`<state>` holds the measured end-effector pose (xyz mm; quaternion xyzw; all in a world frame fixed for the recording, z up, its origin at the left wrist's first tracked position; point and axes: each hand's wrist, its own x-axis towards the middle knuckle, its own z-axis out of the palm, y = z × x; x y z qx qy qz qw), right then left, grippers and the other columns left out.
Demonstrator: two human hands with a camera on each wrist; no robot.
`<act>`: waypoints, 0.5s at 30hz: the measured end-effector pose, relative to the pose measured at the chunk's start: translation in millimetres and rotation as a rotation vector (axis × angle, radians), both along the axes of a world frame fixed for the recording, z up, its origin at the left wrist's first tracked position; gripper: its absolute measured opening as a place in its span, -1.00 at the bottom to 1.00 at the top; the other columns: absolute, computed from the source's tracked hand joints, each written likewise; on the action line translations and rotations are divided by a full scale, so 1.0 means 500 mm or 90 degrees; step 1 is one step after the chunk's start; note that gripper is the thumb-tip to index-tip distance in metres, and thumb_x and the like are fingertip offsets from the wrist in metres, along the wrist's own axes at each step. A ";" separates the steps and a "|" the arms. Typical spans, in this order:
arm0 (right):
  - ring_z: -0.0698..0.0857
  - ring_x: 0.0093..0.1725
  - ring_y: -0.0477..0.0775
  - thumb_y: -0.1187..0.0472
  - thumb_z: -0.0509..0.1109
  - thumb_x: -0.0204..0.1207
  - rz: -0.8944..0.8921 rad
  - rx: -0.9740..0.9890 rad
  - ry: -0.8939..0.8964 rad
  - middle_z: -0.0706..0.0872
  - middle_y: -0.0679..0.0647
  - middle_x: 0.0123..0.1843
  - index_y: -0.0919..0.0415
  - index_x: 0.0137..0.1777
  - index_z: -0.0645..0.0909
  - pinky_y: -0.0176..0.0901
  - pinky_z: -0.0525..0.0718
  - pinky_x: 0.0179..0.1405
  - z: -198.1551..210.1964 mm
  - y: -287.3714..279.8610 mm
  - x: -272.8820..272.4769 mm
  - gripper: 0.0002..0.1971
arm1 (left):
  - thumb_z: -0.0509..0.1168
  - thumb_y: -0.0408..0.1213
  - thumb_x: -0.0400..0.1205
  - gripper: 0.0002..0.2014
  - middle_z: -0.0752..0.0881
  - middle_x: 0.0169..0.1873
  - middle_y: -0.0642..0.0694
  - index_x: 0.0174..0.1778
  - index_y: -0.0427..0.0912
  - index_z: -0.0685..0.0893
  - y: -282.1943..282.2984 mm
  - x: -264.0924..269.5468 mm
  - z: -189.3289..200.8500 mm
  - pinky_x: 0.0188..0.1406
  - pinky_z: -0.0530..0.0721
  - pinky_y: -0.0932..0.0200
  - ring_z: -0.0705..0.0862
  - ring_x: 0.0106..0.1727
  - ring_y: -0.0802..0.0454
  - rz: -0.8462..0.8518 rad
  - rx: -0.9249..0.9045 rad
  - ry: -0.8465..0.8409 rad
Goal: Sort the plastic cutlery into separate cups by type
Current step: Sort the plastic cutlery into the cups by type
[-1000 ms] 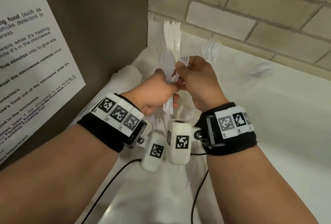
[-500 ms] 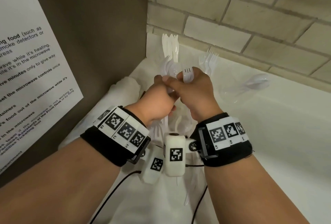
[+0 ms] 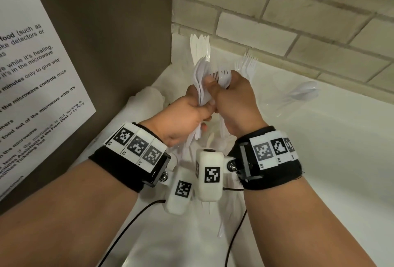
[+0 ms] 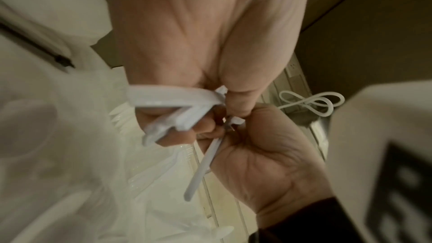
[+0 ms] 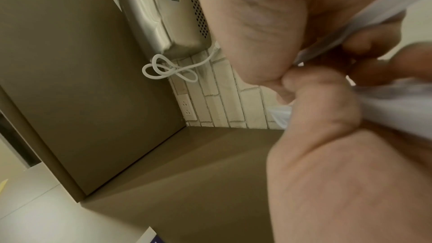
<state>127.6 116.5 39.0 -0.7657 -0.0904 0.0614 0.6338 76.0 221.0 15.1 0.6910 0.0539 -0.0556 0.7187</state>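
- Head view, nearest: loose cutlery (image 3: 221, 222) lies on the bench's near middle, under the wrists. Judged: anything dropped from above would land back in this unsorted pile.
- Left hand (image 3: 187, 115) is fisted around a bundle of spoons (image 3: 201, 79); right hand (image 3: 234, 100) pinches a fork (image 3: 223, 74) pressed against that bundle. Judged: the tines may snag between the spoons, so a pull could drag a spoon out or loosen the whole bundle.
- Farther back, knives (image 3: 199, 48) stand in the bench's back left corner, forks (image 3: 247, 64) along the back edge, and a spoon cup (image 3: 287, 94) to the right. Judged: the clear cups look light and could tip when nudged.
- Poster (image 3: 32, 74) on the left wall: partly readable, "microwave", "Front Desk", "Facilities Ticketing Tool". Wristband tags read L1, R1, R2.
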 end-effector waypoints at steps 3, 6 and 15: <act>0.67 -0.41 -0.03 0.19 0.37 0.61 -0.028 0.019 -0.013 0.74 0.10 -0.26 0.21 -0.08 0.59 -0.25 0.54 -0.49 0.006 -0.001 -0.001 -0.90 | 0.13 -0.20 0.74 -0.72 0.54 -0.20 -0.03 0.37 -0.11 0.43 -0.003 -0.002 -0.007 -0.27 0.55 0.11 0.51 -0.30 0.09 0.018 -0.229 0.043; 0.71 -0.46 0.09 0.21 0.33 0.63 -0.086 0.105 -0.033 0.72 0.11 -0.37 0.19 -0.09 0.55 -0.23 0.59 -0.54 0.021 -0.005 -0.004 -0.91 | 0.11 -0.28 0.75 -0.69 0.54 -0.25 -0.07 0.41 -0.21 0.47 0.003 0.004 -0.014 -0.35 0.57 0.15 0.52 -0.35 0.06 0.053 -0.286 0.055; 0.32 -0.63 -0.06 0.07 0.47 0.54 -0.040 0.138 0.117 0.66 0.07 -0.24 0.21 0.04 0.64 -0.27 0.37 -0.64 0.043 -0.065 0.046 -0.78 | 0.23 0.06 0.54 -0.60 0.40 -0.51 0.05 0.12 -0.17 0.62 0.009 0.011 -0.003 -0.57 0.36 0.27 0.32 -0.60 0.19 -0.080 -0.367 0.055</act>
